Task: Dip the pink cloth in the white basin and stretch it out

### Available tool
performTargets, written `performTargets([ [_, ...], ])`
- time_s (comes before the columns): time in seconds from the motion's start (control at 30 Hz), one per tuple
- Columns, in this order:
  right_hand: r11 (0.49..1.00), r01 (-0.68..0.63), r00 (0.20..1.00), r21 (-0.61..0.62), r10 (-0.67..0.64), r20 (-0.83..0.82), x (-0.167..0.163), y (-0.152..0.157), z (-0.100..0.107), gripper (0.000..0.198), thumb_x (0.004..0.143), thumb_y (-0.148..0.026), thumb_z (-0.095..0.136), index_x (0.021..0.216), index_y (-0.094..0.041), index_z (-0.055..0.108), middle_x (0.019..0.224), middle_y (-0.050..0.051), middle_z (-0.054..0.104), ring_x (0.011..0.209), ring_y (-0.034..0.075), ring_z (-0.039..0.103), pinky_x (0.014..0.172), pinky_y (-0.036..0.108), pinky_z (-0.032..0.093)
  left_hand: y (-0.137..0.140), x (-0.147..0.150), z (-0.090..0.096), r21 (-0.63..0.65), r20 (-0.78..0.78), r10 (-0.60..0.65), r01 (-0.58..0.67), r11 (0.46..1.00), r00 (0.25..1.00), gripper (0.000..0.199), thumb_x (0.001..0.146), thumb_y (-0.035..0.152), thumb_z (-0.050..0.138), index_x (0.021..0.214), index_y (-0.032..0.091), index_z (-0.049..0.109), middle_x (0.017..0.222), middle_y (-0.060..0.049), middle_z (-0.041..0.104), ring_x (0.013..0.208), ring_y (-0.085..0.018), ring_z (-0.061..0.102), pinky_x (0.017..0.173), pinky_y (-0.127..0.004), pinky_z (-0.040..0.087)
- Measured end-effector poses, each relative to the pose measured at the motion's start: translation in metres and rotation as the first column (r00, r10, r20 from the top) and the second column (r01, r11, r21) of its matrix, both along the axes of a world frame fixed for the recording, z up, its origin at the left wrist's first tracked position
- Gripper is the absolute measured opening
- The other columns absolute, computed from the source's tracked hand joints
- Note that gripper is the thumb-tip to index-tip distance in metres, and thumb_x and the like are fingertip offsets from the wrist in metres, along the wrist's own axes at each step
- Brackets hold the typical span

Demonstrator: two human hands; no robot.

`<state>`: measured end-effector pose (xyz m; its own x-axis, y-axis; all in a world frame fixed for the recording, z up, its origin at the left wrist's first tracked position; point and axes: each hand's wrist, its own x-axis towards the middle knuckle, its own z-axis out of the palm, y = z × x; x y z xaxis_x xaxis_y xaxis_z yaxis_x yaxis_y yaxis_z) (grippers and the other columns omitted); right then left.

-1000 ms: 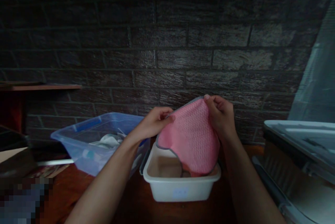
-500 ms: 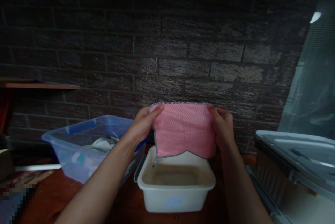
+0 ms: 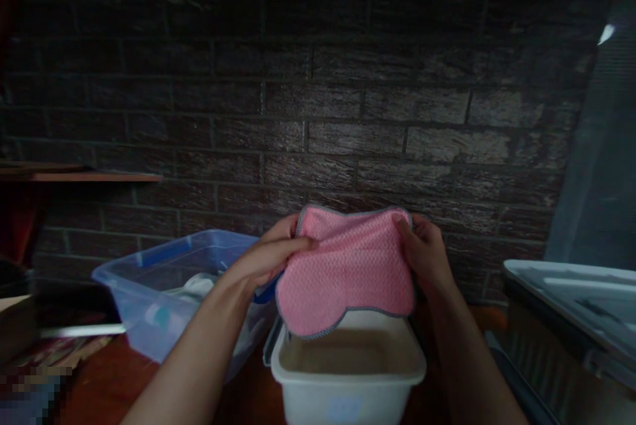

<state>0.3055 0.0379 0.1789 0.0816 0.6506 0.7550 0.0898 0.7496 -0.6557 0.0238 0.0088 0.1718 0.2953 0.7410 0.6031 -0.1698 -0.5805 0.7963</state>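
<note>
A pink waffle-textured cloth [image 3: 348,273] with grey stitched edging hangs in the air above a white plastic tub [image 3: 348,378]. My left hand [image 3: 268,256] pinches its upper left corner and my right hand [image 3: 424,253] pinches its upper right corner. The cloth is bunched and folded over between the two hands, with its lower edge just above the tub's rim. The tub's inside looks bare and beige.
A clear blue plastic bin [image 3: 159,299] with pale items inside stands left of the tub. A grey lidded container [image 3: 571,319] sits at the right. A dark brick wall [image 3: 318,94] runs behind, with a wooden shelf [image 3: 84,177] at the left.
The cloth was lifted out of the tub and spread flat between both hands, then drawn together so it now sags and folds. The view shifted slightly.
</note>
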Motion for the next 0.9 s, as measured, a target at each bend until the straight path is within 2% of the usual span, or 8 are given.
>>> performTargets([
  [0.07,1.000,0.004,0.999,0.014,-0.003,-0.052,0.001,0.003,0.000,0.046,0.087,-0.058,0.068,0.086,-0.013,0.062,0.075,0.002,0.051,0.065,0.008,0.042,0.057,0.022,0.033,-0.006,-0.004,0.002,-0.031,-0.075,-0.203,0.201,0.979,0.976,0.057,0.071,0.012,0.082,0.125,0.018,0.066,0.117,-0.009,0.066,0.101,-0.019,0.064,0.088,-0.027,0.051],
  [0.13,0.998,-0.070,0.989,-0.005,0.068,-0.132,0.003,0.004,0.001,0.044,0.086,-0.056,0.071,0.088,-0.013,0.063,0.076,0.003,0.054,0.065,0.009,0.045,0.058,0.022,0.035,-0.007,-0.006,0.003,-0.020,-0.091,-0.256,0.255,0.967,0.963,0.057,0.072,0.010,0.082,0.127,0.019,0.066,0.117,-0.009,0.066,0.102,-0.019,0.064,0.094,-0.030,0.051],
  [0.37,0.880,-0.460,0.842,-0.122,0.388,-0.376,0.005,-0.023,0.015,0.032,0.078,-0.037,0.083,0.091,-0.012,0.066,0.077,0.003,0.062,0.064,0.011,0.055,0.060,0.022,0.045,0.006,-0.014,0.002,0.045,-0.018,0.127,-0.126,0.991,0.992,0.032,0.080,0.032,0.082,0.102,0.013,0.070,0.097,-0.008,0.067,0.080,-0.013,0.061,0.070,-0.020,0.049],
  [0.53,0.813,-0.576,0.794,-0.087,0.530,-0.298,0.001,-0.047,0.022,0.033,0.077,-0.024,0.083,0.106,-0.013,0.071,0.094,0.007,0.069,0.074,0.010,0.064,0.067,0.019,0.051,-0.006,-0.017,0.009,-0.044,0.126,0.111,-0.106,0.993,0.986,0.037,0.084,0.043,0.078,0.103,0.013,0.069,0.093,-0.008,0.067,0.073,-0.012,0.060,0.063,-0.019,0.048],
  [0.6,0.801,-0.592,0.793,-0.085,0.560,-0.241,-0.001,-0.049,0.021,0.036,0.078,-0.022,0.082,0.112,-0.014,0.071,0.101,0.009,0.070,0.078,0.011,0.066,0.071,0.020,0.053,-0.015,-0.014,0.014,-0.049,0.164,0.103,-0.096,0.994,0.981,0.039,0.085,0.046,0.076,0.104,0.012,0.070,0.091,-0.009,0.068,0.072,-0.013,0.061,0.064,-0.020,0.049],
  [0.67,0.828,-0.556,0.816,-0.074,0.528,-0.235,-0.001,-0.052,0.021,0.031,0.079,-0.023,0.081,0.108,-0.014,0.073,0.100,0.009,0.070,0.079,0.012,0.066,0.071,0.021,0.053,-0.025,-0.012,0.019,-0.009,0.210,0.122,-0.123,0.992,0.970,0.041,0.086,0.046,0.075,0.107,0.011,0.070,0.095,-0.010,0.068,0.075,-0.013,0.062,0.065,-0.018,0.050],
  [0.77,0.899,-0.433,0.855,0.066,0.433,-0.286,0.001,-0.061,0.022,0.024,0.079,-0.026,0.082,0.100,-0.015,0.076,0.095,0.007,0.070,0.078,0.010,0.063,0.070,0.018,0.052,-0.040,-0.015,0.022,0.141,0.320,0.192,-0.247,0.959,0.928,0.039,0.087,0.042,0.075,0.116,0.016,0.068,0.106,-0.009,0.069,0.077,-0.010,0.062,0.066,-0.015,0.049],
  [0.9,0.894,-0.375,0.860,0.246,0.435,-0.267,0.003,-0.066,0.022,0.020,0.078,-0.029,0.083,0.098,-0.025,0.078,0.092,0.002,0.071,0.077,0.008,0.062,0.069,0.016,0.051,-0.042,-0.030,0.016,0.330,0.363,0.175,-0.302,0.894,0.915,0.030,0.085,0.030,0.078,0.112,0.025,0.066,0.092,0.001,0.066,0.071,-0.006,0.057,0.064,-0.012,0.046],
])
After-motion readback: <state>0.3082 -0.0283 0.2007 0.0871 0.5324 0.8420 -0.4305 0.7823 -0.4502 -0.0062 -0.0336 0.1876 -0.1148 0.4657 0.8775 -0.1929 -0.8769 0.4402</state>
